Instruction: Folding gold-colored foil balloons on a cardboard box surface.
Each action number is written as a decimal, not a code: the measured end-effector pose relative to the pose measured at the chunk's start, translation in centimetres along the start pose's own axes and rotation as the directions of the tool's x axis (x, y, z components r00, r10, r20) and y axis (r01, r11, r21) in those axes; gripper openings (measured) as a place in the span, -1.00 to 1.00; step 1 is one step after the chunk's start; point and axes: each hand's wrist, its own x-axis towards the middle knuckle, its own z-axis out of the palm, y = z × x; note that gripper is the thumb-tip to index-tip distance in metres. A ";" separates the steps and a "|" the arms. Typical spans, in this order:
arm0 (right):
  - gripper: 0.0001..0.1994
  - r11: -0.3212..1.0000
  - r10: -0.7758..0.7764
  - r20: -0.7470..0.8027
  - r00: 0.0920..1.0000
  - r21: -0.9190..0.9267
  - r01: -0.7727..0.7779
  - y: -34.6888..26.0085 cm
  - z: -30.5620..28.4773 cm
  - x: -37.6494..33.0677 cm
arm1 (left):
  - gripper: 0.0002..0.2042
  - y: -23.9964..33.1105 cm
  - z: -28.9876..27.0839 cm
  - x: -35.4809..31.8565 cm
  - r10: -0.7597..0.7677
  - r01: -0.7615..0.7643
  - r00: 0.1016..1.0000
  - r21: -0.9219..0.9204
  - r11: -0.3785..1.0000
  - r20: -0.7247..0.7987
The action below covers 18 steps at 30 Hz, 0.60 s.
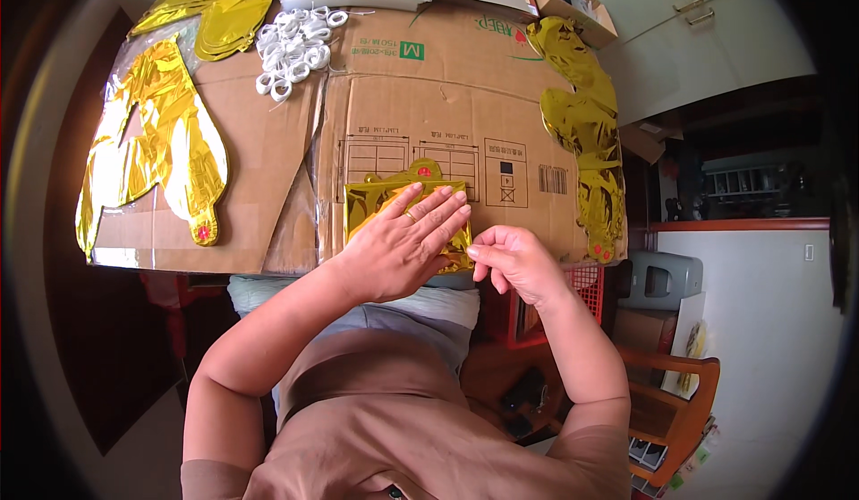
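Note:
A gold foil balloon, folded into a flat rectangle, lies at the front edge of the cardboard. A rounded tab with a red mark sticks out on its far side. My left hand rests flat over it, fingers stretched out and close together, a ring on one finger. At the balloon's right edge, my right hand is closed in a pinch, its thumb tip touching the foil near the corner. The curled fingers partly hide the pinched spot.
An unfolded gold foil balloon lies at left, with more gold foil behind it. White ribbon rolls are piled at the back. Overlapping gold balloons line the cardboard's right edge. A small open box stands beyond.

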 end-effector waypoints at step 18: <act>-0.83 0.985 -0.022 -0.077 0.997 -0.172 0.008 -0.1 0.5 -1.0 | -0.38 0.0 0.0 0.1 -0.002 0.002 1.000 0.010 1.000 0.010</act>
